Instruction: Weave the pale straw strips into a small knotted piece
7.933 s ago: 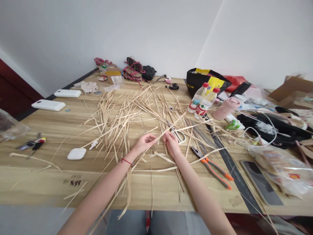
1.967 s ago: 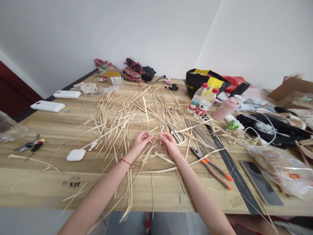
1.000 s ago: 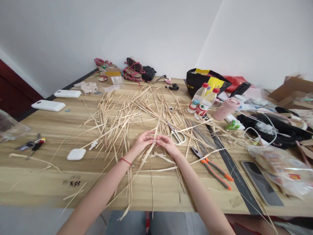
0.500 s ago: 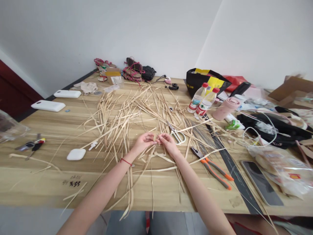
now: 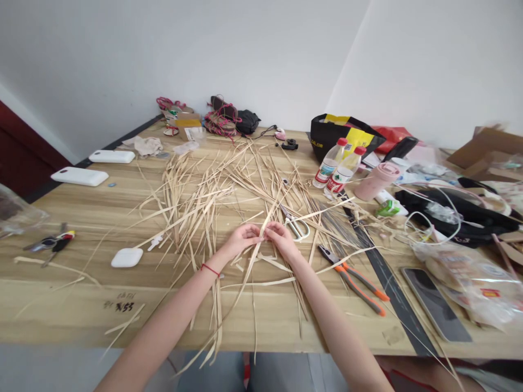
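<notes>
A long pale straw strip [image 5: 267,219] runs between my hands, its upper end pointing away from me and its lower end trailing over the table's front edge. My left hand [image 5: 244,238], with a red cord at the wrist, pinches it from the left. From the right, my right hand [image 5: 280,238] closes its fingertips on the same strip. The fingertips nearly meet, and small details there are hidden. Many loose straw strips [image 5: 192,204] lie spread around and beyond both hands. White-handled scissors [image 5: 301,231] rest just beyond my right hand.
Orange-handled pliers [image 5: 355,280] and a phone [image 5: 435,305] lie at the right. Two water bottles [image 5: 342,177], a pink cup [image 5: 376,181] and a black bag [image 5: 333,136] stand farther back. A white earphone case [image 5: 127,257] and keys [image 5: 51,243] are at the left.
The straw strip between my fingers now stands out as a long piece stretching away past the fingertips. Both hands have stayed in nearly the same place.
</notes>
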`<state>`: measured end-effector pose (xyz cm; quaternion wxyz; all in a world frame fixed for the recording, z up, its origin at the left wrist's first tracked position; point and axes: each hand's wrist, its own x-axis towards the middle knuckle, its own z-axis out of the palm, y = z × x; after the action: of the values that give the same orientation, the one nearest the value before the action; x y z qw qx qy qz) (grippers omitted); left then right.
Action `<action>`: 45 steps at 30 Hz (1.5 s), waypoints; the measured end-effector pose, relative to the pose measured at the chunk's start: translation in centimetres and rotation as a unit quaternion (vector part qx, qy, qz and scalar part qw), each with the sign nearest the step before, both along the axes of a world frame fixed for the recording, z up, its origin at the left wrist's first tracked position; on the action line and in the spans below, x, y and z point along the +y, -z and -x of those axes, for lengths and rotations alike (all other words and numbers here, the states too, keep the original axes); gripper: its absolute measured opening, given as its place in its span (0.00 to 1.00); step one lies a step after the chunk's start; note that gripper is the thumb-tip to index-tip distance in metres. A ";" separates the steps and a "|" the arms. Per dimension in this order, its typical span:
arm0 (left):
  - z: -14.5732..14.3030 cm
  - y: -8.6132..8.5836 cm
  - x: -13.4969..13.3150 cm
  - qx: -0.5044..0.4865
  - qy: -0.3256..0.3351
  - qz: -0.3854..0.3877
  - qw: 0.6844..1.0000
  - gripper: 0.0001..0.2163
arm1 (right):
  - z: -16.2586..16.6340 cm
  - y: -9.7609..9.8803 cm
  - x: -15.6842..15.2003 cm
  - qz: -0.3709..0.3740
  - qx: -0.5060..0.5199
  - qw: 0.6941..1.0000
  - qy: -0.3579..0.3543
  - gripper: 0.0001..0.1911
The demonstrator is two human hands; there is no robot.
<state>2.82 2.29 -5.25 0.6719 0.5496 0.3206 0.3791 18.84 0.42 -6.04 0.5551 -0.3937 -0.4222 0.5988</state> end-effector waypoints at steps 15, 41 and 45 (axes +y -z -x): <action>-0.4 -0.7 -1.0 0.103 -0.108 -0.192 0.970 0.09 | 0.1 0.6 0.3 0.011 -0.014 0.996 0.089 0.14; -0.2 -1.1 -1.2 0.109 -0.143 -0.238 0.955 0.11 | -0.4 1.2 0.9 0.011 0.082 0.992 0.100 0.12; -0.2 -1.2 -1.3 0.105 -0.137 -0.236 0.956 0.10 | -0.4 1.5 1.0 0.019 0.095 0.990 0.106 0.12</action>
<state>3.04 1.01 -4.07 0.4268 0.6801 0.3630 0.4727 19.20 1.42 -7.50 0.6456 -0.3884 -0.3116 0.5790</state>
